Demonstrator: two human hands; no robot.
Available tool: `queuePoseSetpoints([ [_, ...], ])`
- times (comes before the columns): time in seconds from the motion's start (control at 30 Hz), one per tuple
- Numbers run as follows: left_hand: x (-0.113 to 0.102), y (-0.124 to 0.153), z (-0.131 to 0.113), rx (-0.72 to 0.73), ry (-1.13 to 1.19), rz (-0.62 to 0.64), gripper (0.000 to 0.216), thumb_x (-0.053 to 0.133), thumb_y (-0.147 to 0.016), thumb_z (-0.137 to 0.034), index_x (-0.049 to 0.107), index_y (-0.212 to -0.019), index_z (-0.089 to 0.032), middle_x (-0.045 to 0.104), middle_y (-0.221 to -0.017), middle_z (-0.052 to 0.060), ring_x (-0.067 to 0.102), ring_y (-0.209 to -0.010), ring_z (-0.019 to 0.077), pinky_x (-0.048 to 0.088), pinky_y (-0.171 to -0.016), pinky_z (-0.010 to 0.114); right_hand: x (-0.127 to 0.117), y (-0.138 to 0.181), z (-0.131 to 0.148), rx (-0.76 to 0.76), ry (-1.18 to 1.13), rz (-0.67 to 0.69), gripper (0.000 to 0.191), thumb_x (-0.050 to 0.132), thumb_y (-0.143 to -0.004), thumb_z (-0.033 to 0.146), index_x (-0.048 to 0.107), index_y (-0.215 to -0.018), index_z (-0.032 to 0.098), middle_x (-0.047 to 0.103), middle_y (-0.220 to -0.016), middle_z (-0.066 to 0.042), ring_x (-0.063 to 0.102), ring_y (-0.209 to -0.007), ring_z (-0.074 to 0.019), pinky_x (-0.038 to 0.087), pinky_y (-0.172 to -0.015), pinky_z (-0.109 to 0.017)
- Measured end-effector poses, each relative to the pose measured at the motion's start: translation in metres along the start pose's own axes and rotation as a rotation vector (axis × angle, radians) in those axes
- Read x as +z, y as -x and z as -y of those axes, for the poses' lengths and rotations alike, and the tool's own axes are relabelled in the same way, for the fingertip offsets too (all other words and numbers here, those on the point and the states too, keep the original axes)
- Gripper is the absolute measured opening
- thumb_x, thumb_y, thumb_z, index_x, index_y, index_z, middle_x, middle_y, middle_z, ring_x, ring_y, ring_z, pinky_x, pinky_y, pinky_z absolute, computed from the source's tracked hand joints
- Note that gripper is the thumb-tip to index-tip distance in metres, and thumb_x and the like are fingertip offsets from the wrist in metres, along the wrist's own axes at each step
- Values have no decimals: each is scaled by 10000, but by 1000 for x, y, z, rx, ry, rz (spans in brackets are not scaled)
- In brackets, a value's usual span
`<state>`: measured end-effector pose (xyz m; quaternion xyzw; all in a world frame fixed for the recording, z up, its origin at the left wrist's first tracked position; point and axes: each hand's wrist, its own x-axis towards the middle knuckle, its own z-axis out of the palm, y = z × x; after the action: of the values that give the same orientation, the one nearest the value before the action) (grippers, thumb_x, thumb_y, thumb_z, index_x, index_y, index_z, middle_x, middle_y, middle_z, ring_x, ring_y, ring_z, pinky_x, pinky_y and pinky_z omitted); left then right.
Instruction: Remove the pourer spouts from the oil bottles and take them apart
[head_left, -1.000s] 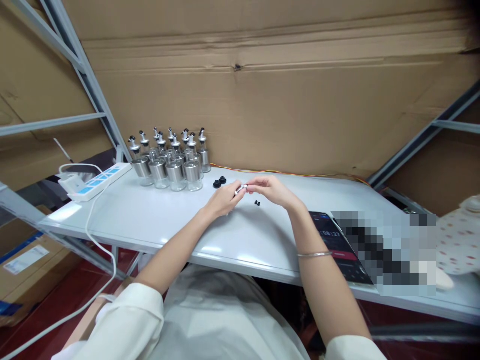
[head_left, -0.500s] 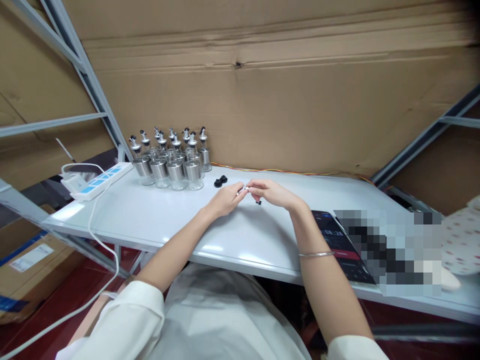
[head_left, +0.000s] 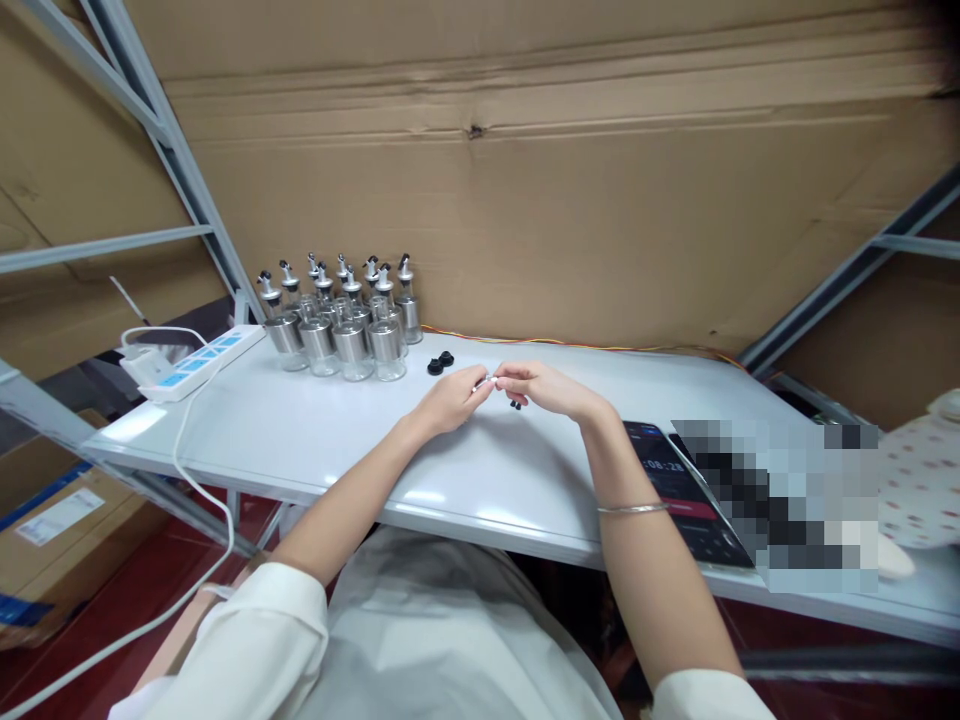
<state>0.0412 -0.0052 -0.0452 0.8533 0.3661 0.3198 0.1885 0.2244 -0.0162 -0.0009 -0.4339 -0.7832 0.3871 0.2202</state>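
My left hand (head_left: 452,398) is closed around a small whitish piece (head_left: 486,382), mostly hidden by the fingers. From the other side my right hand (head_left: 536,386) pinches at the same piece with fingertips and thumb, so both hands meet over the middle of the table. What kind of piece it is cannot be made out. Small black parts (head_left: 515,405) show just under the right fingers; whether they are held or lie on the table I cannot tell. Two black stoppers (head_left: 441,363) lie on the table beyond my left hand.
Several glass bottles with steel sleeves (head_left: 352,345), some with pourer spouts, stand at the back left. A white power strip (head_left: 206,362) with its cable lies at the left edge. A tablet (head_left: 686,490) showing a timer lies right, beside a blurred-out area. Cardboard (head_left: 525,220) walls the back.
The right fingers have shifted very slightly around the small piece, and the black parts beneath them show a little differently. Both arms stay in almost the same place.
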Motion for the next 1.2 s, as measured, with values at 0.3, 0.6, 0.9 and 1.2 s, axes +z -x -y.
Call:
queuePoseSetpoints([
  [0.3,0,-2,1,19,-10,-41,293,320,-933,-376,345,-702,-199,400,-682,-18,393,-646,129,314,-632,266,2,-2,3,-7,-6,-36,245,428,-829,338,402,-629,199,385,-575,36,352,-560,-109,314,-586,-264],
  [0.6,0,-3,6,49,-90,-137,260,330,-946,-363,434,-782,-190,468,-727,3,450,-690,145,356,-671,272,10,-10,0,-105,14,-158,324,361,-885,344,385,-598,196,419,-593,19,387,-590,-115,318,-611,-269],
  [0.9,-4,-5,9,213,-235,-273,272,348,-953,-356,557,-939,-182,594,-995,72,513,-918,181,402,-843,311,13,-11,3,-102,-332,-133,331,475,-846,390,313,-617,214,273,-592,54,263,-532,-90,269,-538,-266],
  [1.2,-12,0,-1,118,-318,-334,289,388,-939,-384,608,-915,-197,577,-1059,77,495,-1000,191,338,-871,325,14,-11,8,-98,-444,-111,384,526,-803,485,323,-615,219,216,-578,69,229,-509,-83,226,-506,-270],
])
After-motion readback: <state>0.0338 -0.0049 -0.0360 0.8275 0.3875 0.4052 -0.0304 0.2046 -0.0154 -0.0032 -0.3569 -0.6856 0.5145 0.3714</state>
